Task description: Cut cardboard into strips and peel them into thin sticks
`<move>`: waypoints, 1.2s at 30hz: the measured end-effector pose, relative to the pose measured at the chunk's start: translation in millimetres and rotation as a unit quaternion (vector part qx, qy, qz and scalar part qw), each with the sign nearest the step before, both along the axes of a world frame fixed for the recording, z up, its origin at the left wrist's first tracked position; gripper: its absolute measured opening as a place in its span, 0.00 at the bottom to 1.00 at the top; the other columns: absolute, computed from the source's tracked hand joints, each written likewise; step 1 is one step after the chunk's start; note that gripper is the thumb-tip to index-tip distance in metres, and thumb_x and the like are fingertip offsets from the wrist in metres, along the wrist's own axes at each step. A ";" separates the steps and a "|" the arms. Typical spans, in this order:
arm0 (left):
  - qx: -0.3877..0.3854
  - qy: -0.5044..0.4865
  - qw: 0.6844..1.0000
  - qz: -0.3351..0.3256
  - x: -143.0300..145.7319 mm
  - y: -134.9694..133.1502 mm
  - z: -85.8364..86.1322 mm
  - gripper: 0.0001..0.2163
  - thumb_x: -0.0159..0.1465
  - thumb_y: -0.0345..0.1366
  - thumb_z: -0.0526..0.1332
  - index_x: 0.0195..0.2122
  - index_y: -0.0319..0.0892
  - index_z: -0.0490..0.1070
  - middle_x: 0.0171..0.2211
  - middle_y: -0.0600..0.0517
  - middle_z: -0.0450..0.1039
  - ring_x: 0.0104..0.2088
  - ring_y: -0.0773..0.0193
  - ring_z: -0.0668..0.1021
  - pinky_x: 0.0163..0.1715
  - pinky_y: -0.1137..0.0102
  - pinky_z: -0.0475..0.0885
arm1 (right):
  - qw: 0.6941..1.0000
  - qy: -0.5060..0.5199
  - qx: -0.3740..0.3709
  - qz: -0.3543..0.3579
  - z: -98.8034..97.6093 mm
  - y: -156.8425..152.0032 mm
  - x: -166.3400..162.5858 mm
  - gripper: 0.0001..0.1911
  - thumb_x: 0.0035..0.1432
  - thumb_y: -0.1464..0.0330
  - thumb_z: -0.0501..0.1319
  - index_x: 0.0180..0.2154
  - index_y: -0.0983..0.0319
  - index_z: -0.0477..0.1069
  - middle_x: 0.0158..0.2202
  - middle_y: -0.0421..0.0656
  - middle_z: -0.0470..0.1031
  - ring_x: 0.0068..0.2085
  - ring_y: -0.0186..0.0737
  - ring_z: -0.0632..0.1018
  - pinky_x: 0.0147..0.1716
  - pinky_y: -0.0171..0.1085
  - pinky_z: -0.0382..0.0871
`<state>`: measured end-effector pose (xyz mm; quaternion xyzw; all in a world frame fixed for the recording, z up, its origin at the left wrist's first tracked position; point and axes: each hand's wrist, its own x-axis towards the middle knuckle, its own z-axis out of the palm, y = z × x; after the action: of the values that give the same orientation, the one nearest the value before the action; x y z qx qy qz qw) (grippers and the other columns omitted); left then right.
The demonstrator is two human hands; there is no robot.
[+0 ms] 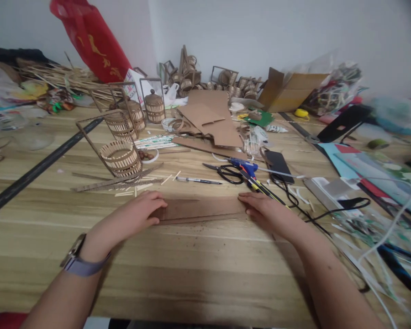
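Wooden table (198, 274) cluttered with craft scraps; both hands press a brown strip flat.

Left hand (137, 214) lies palm down on the left end of the cardboard strip (200, 209), fingers together and slightly curled; right hand (265, 210) covers the right end the same way, fingers flat, gripping nothing. Strip lies lengthwise near the table's middle. Just beyond it: pen (198, 181), scissors (228, 172), blue glue gun (245, 167), phone (278, 163). Woven baskets (121, 157) stand further left.

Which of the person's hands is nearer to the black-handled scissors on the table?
The right hand. It rests on the right end of the cardboard strip, just below and right of the scissors. The left hand presses the strip's left end, farther away.
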<state>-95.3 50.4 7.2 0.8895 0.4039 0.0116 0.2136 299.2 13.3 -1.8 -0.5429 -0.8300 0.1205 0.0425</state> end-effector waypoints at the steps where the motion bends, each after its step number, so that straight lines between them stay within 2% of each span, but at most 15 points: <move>1: -0.002 0.002 1.000 0.001 0.5 -0.2 0.6 0.15 0.62 0.27 0.60 0.50 0.40 0.73 0.54 0.43 0.70 0.55 0.52 0.71 0.57 0.58 0.66 | 1.000 0.001 0.002 0.001 -0.5 0.2 0.3 0.24 0.59 0.74 0.54 0.56 0.66 0.72 0.57 0.54 0.75 0.58 0.50 0.75 0.59 0.49 0.68; 6: 0.000 -0.004 1.000 0.002 1.6 -0.4 1.9 0.14 0.61 0.28 0.61 0.49 0.40 0.74 0.52 0.44 0.71 0.54 0.52 0.71 0.57 0.57 0.66 | 1.000 0.025 0.011 0.001 -2.8 1.1 1.2 0.24 0.56 0.75 0.57 0.54 0.61 0.74 0.56 0.51 0.76 0.56 0.50 0.76 0.58 0.50 0.69; 16: 0.012 -0.033 0.999 0.019 2.5 -2.9 3.1 0.15 0.58 0.27 0.61 0.46 0.43 0.74 0.45 0.48 0.68 0.47 0.55 0.73 0.50 0.62 0.69 | 0.999 0.031 0.013 0.010 -6.1 3.0 4.8 0.24 0.57 0.74 0.56 0.54 0.61 0.75 0.56 0.51 0.76 0.56 0.50 0.77 0.58 0.50 0.70; 20: -0.030 -0.016 0.999 0.008 6.9 -0.6 10.3 0.14 0.59 0.27 0.60 0.45 0.42 0.73 0.42 0.49 0.72 0.44 0.56 0.74 0.47 0.63 0.70 | 1.000 0.021 0.012 0.013 -9.6 4.4 6.5 0.23 0.58 0.73 0.55 0.54 0.63 0.75 0.56 0.53 0.76 0.56 0.52 0.76 0.58 0.51 0.70; 23: -0.068 -0.033 0.997 0.007 8.2 1.1 13.2 0.17 0.58 0.26 0.58 0.48 0.41 0.72 0.43 0.49 0.72 0.41 0.59 0.75 0.43 0.66 0.71 | 1.000 0.012 0.015 0.012 -12.2 4.9 7.5 0.23 0.58 0.73 0.55 0.54 0.64 0.74 0.56 0.53 0.75 0.56 0.52 0.76 0.58 0.52 0.69; 28: -0.054 -0.048 0.997 -0.008 7.3 2.5 11.4 0.20 0.54 0.25 0.57 0.49 0.42 0.74 0.45 0.49 0.70 0.41 0.60 0.75 0.42 0.67 0.71 | 0.999 0.024 0.019 0.020 -15.0 6.1 9.8 0.23 0.58 0.73 0.55 0.54 0.63 0.74 0.56 0.53 0.75 0.56 0.51 0.77 0.58 0.52 0.70; 36: -0.058 -0.038 0.998 -0.010 10.6 0.0 15.4 0.21 0.54 0.24 0.56 0.49 0.41 0.73 0.47 0.48 0.69 0.39 0.61 0.75 0.39 0.69 0.71 | 0.999 0.002 0.022 0.026 -9.9 6.0 7.3 0.24 0.58 0.74 0.55 0.55 0.61 0.74 0.57 0.52 0.75 0.56 0.49 0.77 0.58 0.49 0.70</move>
<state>-84.7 50.4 22.6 0.8785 0.3866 0.0199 0.2798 306.5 19.2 -11.7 -0.5199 -0.8461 0.1042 0.0534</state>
